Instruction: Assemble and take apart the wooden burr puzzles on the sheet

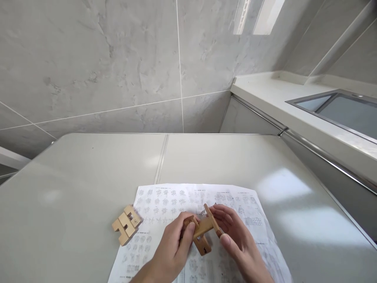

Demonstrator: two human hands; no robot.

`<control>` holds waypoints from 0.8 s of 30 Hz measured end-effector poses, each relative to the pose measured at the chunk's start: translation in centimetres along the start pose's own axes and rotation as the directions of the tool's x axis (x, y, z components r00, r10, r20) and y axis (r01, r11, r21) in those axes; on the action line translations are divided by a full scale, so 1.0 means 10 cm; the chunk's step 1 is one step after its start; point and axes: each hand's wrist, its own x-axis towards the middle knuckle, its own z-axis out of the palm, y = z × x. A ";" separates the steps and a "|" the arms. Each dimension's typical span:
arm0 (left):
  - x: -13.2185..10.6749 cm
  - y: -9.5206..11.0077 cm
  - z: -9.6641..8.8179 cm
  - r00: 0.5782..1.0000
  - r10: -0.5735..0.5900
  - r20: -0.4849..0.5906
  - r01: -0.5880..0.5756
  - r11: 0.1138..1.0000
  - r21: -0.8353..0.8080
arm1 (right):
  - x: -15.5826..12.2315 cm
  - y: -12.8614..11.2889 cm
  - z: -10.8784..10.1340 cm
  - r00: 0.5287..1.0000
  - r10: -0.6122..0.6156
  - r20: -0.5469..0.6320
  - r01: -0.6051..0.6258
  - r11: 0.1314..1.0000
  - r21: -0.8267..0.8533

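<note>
The left hand point(176, 241) is clasping wooden blocks point(203, 228)! The right hand point(240, 236) is touching the end bar point(211, 218), grip unclear.

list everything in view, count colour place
glossy tabletop: one, whitish, foreground
creased printed paper sheet: one, white, on tabletop
interlocking wooden pieces: several, light brown, above paper
notched wooden block cluster: one, tan, at paper's left edge
marbled wall tiles: several, grey, beyond tabletop
flat counter: one, white, right
metal-framed rectangular inset: one, grey, in counter
flat cabinet fronts: at least two, grey, below counter
narrow bar: one, white, left edge
left hand: one, bare, gripping pieces
right hand: one, bare, at pieces
</note>
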 end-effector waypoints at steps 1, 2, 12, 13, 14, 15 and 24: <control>-0.01 -0.02 0.00 1.000 0.005 0.005 -0.005 1.000 0.019 | 0.00 -0.01 -0.01 1.000 0.013 0.011 -0.013 1.000 0.010; -0.01 -0.03 0.00 1.000 0.013 0.004 -0.014 0.999 0.034 | 0.00 -0.02 -0.02 0.999 0.026 0.027 -0.026 1.000 0.016; 0.01 -0.07 -0.01 0.999 0.034 -0.002 -0.033 0.997 0.067 | 0.10 -0.06 -0.15 0.973 0.064 0.221 -0.068 0.998 0.013; 0.00 -0.07 -0.01 1.000 0.023 -0.001 -0.022 0.998 0.063 | 0.11 -0.09 -0.14 0.971 0.073 0.228 -0.081 0.996 0.024; 0.00 -0.07 -0.01 1.000 0.015 0.004 -0.015 0.998 0.059 | 0.11 -0.11 -0.13 0.969 0.080 0.235 -0.091 0.995 0.036; 0.00 -0.07 -0.01 1.000 0.011 0.017 -0.012 0.998 0.054 | 0.11 -0.14 -0.11 0.967 0.085 0.241 -0.098 0.994 0.041; -0.01 -0.07 -0.02 0.994 0.054 0.098 -0.063 0.994 0.090 | 0.00 -0.10 -0.04 0.956 0.158 0.248 -0.165 0.986 0.008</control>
